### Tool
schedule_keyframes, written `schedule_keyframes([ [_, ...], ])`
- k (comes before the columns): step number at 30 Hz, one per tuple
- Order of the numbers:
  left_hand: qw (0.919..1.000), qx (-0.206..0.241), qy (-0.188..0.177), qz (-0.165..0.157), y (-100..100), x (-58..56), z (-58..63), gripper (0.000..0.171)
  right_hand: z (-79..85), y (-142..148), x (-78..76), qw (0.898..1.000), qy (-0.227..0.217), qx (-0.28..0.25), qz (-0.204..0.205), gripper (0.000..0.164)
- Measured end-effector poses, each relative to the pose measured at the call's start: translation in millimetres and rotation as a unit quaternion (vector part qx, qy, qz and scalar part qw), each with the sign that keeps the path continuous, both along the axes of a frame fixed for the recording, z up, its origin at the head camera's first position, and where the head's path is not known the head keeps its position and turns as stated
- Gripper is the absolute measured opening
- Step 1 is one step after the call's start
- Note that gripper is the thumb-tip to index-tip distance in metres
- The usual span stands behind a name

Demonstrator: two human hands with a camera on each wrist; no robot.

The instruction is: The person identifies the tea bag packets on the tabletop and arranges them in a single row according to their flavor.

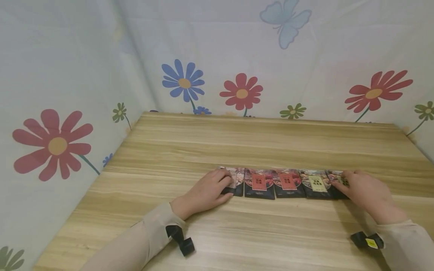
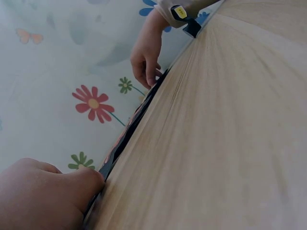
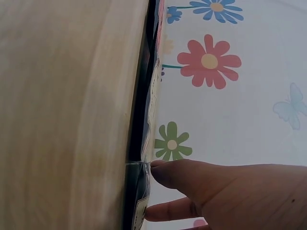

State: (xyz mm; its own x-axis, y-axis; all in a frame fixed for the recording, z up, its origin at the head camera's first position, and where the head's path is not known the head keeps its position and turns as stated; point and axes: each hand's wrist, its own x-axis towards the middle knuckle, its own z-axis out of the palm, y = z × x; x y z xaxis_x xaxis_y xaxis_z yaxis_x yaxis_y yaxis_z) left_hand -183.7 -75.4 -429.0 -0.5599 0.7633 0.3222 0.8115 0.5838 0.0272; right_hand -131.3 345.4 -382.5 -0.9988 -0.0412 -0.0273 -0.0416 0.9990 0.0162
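Note:
Several flat dark packets with printed fronts lie side by side in a row on the wooden table (image 1: 257, 229). At the row's left end, my left hand (image 1: 211, 189) rests on a packet with a pale label (image 1: 239, 182), covering part of it; its thumb (image 2: 88, 184) lies by the near edge in the left wrist view. My right hand (image 1: 367, 192) touches the right-end packet (image 1: 333, 176), thumb and fingertips on its face. Between them lie two red-labelled packets, one left (image 1: 259, 183) and one right (image 1: 288, 182), and a yellow-green-labelled packet (image 1: 317, 183).
A pale curtain (image 1: 217, 45) printed with flowers and a butterfly hangs behind the table and along its left side. Black straps with small devices, one left (image 1: 181, 242) and one right (image 1: 366, 240), are on both wrists over beige sleeves.

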Motion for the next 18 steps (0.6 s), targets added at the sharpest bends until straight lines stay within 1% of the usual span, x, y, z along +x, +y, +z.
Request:
schedule_keyframes([
  [4, 1.0000, -0.003, -0.001, 0.002, 0.0, -0.2, -0.8, 0.034, -0.5, 0.3, -0.6, 1.000, 0.002, 0.003, -0.001, 0.057],
  [12, 0.9999, -0.006, 0.010, 0.000, 0.7, -1.1, -2.1, 0.035, 2.4, 0.4, 0.4, 1.000, -0.008, -0.004, -0.007, 0.056],
  [18, 0.9999, -0.003, 0.013, -0.001, -0.5, -1.4, -2.9, 0.035, 3.7, -1.3, 0.7, 1.000, 0.003, -0.002, -0.002, 0.056],
])
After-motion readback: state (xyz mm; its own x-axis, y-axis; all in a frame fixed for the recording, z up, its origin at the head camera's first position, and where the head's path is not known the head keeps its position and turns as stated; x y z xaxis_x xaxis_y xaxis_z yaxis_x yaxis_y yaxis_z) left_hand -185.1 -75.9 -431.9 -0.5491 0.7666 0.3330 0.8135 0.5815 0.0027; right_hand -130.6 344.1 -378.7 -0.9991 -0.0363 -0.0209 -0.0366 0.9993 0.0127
